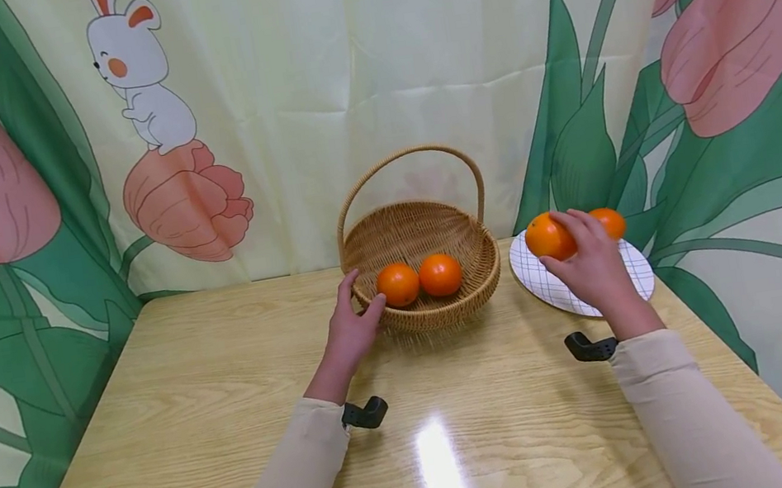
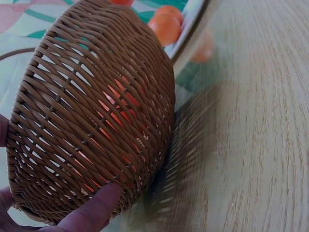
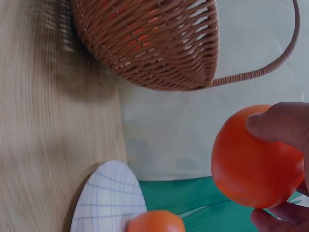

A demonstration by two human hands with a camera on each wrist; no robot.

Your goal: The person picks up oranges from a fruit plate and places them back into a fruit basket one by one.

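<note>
A woven wicker basket (image 1: 427, 231) with a hoop handle stands at the back of the wooden table (image 1: 235, 416) and holds two oranges (image 1: 398, 285) (image 1: 440, 274). My left hand (image 1: 352, 329) rests against the basket's left rim, thumb and fingers touching the weave (image 2: 96, 121). My right hand (image 1: 589, 262) grips an orange (image 1: 548, 237) (image 3: 256, 157) lifted above a white checked plate (image 1: 555, 288) (image 3: 108, 200). Another orange (image 1: 609, 222) (image 3: 155, 221) lies on the plate behind my hand.
A floral cloth backdrop (image 1: 352, 74) hangs right behind the table and wraps both sides. The table's front half shows bare wood with a light glare (image 1: 441, 470). The plate sits near the table's right edge.
</note>
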